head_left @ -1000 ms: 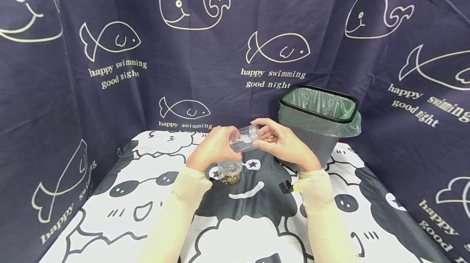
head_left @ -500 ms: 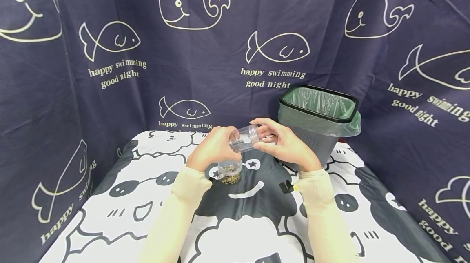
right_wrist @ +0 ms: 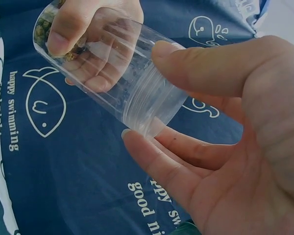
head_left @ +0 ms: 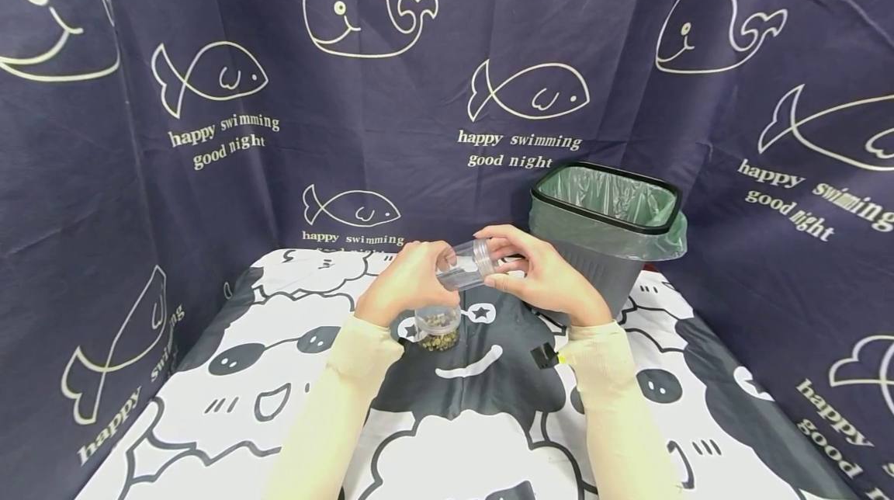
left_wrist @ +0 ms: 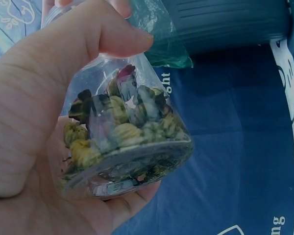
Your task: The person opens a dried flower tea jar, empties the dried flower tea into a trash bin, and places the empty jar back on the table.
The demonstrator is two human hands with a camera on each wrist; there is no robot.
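Note:
A clear plastic jar [head_left: 461, 271] is held tilted between both hands. Dried yellow-green flower buds [left_wrist: 127, 134], one reddish, lie at its bottom end in the left wrist view. My left hand [head_left: 412, 279] grips the jar's body, thumb on one side and fingers on the other. At the other end, the thumb and fingers of my right hand [head_left: 545, 275] are bent round the clear ridged lid [right_wrist: 154, 100]. Just under the left hand in the head view, clear plastic with buds [head_left: 438, 335] shows; whether it belongs to the same jar I cannot tell.
Behind the right hand stands a dark bin [head_left: 594, 267] with a green liner [head_left: 601, 197]. A cartoon-print cloth [head_left: 475, 453] covers the table, and a navy curtain [head_left: 391, 127] with fish and whales hangs round it. A small black piece [head_left: 543, 355] sits by the right cuff.
The right hand's fingers have shifted slightly at the lid. The left hand and the jar keep their place.

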